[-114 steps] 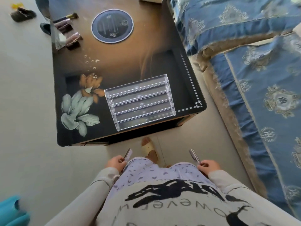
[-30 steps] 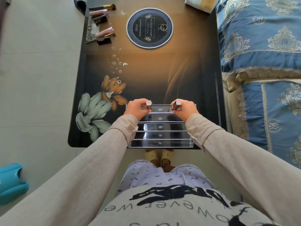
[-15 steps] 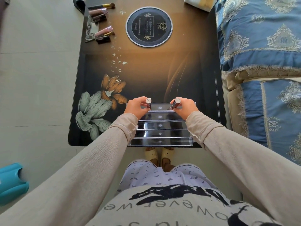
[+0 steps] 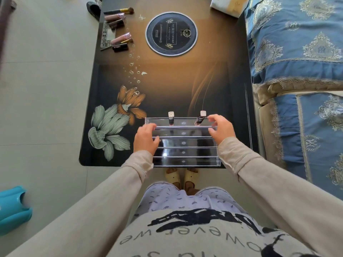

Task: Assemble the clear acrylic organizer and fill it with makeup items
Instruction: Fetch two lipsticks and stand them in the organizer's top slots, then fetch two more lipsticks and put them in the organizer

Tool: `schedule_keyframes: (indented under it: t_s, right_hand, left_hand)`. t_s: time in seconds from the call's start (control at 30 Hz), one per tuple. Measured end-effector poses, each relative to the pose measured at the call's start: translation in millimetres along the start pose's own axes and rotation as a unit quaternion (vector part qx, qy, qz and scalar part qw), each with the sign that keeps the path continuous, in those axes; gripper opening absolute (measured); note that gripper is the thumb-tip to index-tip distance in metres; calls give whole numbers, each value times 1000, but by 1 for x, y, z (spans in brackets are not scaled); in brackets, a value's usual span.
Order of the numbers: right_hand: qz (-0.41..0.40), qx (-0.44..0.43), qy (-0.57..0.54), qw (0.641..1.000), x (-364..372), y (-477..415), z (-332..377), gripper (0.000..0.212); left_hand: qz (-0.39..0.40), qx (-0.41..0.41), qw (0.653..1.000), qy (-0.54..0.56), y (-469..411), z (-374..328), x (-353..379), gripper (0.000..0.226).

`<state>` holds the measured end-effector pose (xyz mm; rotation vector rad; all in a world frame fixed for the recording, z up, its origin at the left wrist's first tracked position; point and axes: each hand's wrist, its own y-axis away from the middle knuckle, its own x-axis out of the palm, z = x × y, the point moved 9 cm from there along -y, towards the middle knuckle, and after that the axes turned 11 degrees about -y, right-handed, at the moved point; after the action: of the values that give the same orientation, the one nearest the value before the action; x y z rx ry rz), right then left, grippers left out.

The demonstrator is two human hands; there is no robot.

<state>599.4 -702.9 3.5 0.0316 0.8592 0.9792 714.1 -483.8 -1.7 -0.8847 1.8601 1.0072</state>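
Observation:
A clear acrylic stepped organizer [image 4: 183,151] stands at the near edge of the dark table [image 4: 167,80]. In its farthest row stand two lipstick tubes: a left tube [image 4: 171,118] and a right tube [image 4: 200,117], both upright with pale caps. My left hand [image 4: 145,139] hovers over the organizer's left end with loosely curled fingers and holds nothing. My right hand [image 4: 220,128] is over the right end, fingers relaxed, just clear of the right tube. More makeup tubes [image 4: 118,28] and a brush [image 4: 118,11] lie at the table's far left corner.
A round black induction plate [image 4: 171,33] sits at the table's far middle. A blue patterned sofa [image 4: 300,71] runs along the right side. A box [image 4: 228,5] lies at the far right corner. A teal object [image 4: 13,208] is on the floor at left.
Both hands have let go of the two lipstick tubes, which now stand in the organizer's back row, and have drawn back toward me and apart.

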Motion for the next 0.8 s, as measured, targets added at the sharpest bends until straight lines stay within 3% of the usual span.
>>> schedule_keyframes:
  t_s: [0.1, 0.2, 0.33, 0.4, 0.47, 0.57, 0.7, 0.8]
  right_hand:
    - [-11, 40, -5, 999, 0, 32, -37, 24]
    - [71, 111, 25, 991, 19, 73, -84, 17]
    - [182, 225, 50, 956, 48, 125, -139, 20]
    - [212, 260, 57, 940, 55, 140, -156, 20]
    - [192, 293, 35, 936, 52, 142, -167, 20]
    - [169, 318, 9, 933, 45, 134, -175, 22]
    - [249, 270, 105, 924, 53, 118, -164, 23]
    - [291, 210, 191, 914, 61, 105, -147, 24]
  left_hand:
    - [46, -43, 998, 5, 31, 29, 25, 14]
    - [158, -84, 983, 26, 71, 58, 62, 15]
    - [348, -123, 929, -32, 126, 93, 106, 21]
    - [396, -142, 905, -61, 143, 107, 114, 24]
    - [389, -181, 902, -46, 153, 116, 114, 25]
    - [313, -240, 918, 41, 158, 123, 107, 24]
    - [212, -311, 914, 150, 171, 132, 97, 23]
    - [139, -387, 883, 227, 200, 141, 98, 20]
